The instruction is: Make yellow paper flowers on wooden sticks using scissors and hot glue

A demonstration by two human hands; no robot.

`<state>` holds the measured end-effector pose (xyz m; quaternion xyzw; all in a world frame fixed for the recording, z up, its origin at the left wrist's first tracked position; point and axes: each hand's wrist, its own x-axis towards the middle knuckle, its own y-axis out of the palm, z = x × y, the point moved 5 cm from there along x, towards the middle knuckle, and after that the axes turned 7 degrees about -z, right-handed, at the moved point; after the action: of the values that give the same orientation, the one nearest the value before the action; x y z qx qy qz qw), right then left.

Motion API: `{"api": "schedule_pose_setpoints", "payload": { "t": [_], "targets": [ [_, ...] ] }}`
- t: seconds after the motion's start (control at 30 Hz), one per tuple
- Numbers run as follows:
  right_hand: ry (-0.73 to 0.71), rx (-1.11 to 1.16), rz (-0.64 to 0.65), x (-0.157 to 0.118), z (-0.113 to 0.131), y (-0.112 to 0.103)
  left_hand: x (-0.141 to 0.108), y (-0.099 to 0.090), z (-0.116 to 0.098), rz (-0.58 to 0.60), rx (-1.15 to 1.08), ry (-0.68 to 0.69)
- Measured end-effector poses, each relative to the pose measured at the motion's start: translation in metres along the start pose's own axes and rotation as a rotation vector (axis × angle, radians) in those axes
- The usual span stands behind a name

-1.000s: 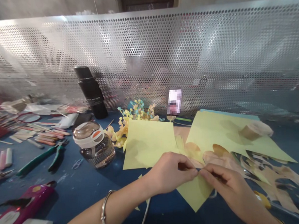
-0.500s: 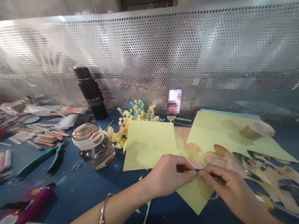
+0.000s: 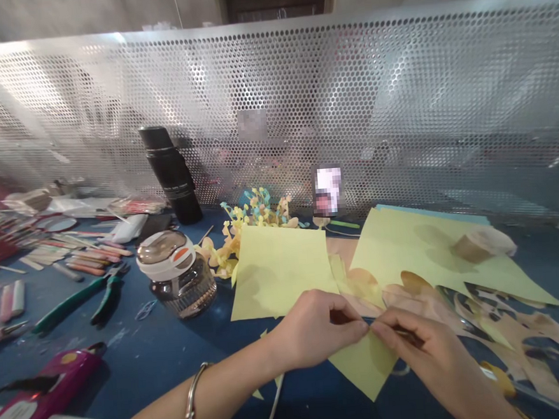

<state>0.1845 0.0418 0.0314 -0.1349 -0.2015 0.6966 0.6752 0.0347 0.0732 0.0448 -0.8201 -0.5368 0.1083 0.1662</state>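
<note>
My left hand (image 3: 317,331) and my right hand (image 3: 410,341) meet fingertip to fingertip above a pale yellow paper sheet (image 3: 364,364). Both pinch a thin, narrow piece (image 3: 393,330), mostly hidden by my fingers, so I cannot tell its material. A second pale yellow sheet (image 3: 279,273) lies just beyond my left hand. A larger yellow sheet (image 3: 407,251) lies beyond my right hand, and a roll of beige tape (image 3: 478,245) rests on it. Tan cut paper scraps (image 3: 524,352) lie to the right.
A glass jar (image 3: 176,277) and green-handled pliers (image 3: 92,299) stand left of the papers on the blue table (image 3: 127,357). Yellow paper flowers (image 3: 256,227), a black flask (image 3: 172,175) and a perforated metal screen (image 3: 348,102) lie beyond.
My hands stay almost still, still pinching the thin piece. The view shifts slightly, with nothing else visibly moved.
</note>
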Motion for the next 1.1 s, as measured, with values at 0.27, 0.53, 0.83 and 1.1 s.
{"api": "schedule_pose_setpoints", "payload": {
  "t": [0.27,0.53,0.83,1.1],
  "targets": [
    [0.013,-0.015,0.062,0.0013,-0.0039,-0.0002,0.0012,-0.0007,0.0008,-0.008,-0.017,-0.006],
    [-0.014,-0.053,0.032,0.0016,-0.0014,-0.0016,0.0004,0.0008,0.0028,0.002,-0.055,-0.015],
    [-0.060,-0.066,0.062,0.0033,-0.0048,-0.0022,-0.0004,0.0011,0.0038,0.006,-0.052,-0.012],
    [-0.077,-0.054,0.029,0.0020,-0.0002,-0.0022,0.0004,0.0005,0.0043,0.006,-0.054,-0.012]
  ]
}}
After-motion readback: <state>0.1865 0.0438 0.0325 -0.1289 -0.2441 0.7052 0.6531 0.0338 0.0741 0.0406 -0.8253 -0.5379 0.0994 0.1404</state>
